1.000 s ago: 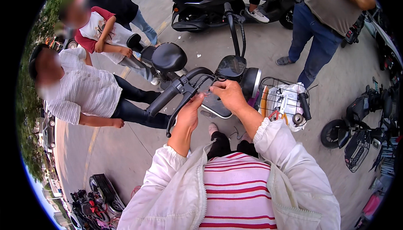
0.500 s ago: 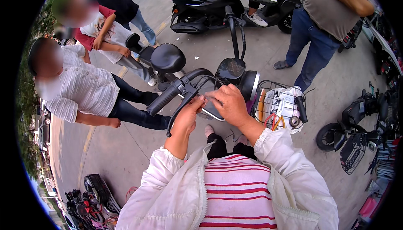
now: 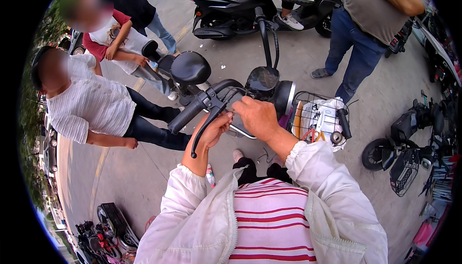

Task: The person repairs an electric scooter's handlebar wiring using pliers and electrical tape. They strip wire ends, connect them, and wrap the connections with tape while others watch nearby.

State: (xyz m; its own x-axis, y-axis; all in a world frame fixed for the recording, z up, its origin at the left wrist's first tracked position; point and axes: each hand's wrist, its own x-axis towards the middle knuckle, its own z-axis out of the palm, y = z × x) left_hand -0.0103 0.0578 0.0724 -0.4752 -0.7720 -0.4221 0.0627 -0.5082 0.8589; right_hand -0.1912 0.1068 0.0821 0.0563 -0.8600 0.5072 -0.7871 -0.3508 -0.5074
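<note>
A person's two bare hands met beside the left half of a black handlebar (image 3: 226, 85), just past the inner end of its ribbed grip (image 3: 186, 116), where dark cables (image 3: 246, 90) curved across. The left hand (image 3: 215, 130), palm turned up, lay below the brake lever (image 3: 197, 141), its fingertips gathered close to those of the right hand (image 3: 257, 119), which arched over from the other side with its back to the camera. The fingers of both were bent inward; how tightly they closed, and on what, could not be told, the fingertips being partly hidden.

Just beyond the hands stood a dark display (image 3: 263, 81) and a round headlight (image 3: 286, 98). Next to them a wire basket (image 3: 308, 93) carried orange-handled tools (image 3: 315, 135), a roll of tape (image 3: 336, 138) and a loose black grip (image 3: 343, 123). A black saddle (image 3: 191, 67) rose on the opposite side.

Around the bike, an onlooker in a white shirt (image 3: 91, 105) stood at left, and another in blue trousers (image 3: 356, 47) stood with folded arms at upper right, near a parked black scooter (image 3: 228, 13).
</note>
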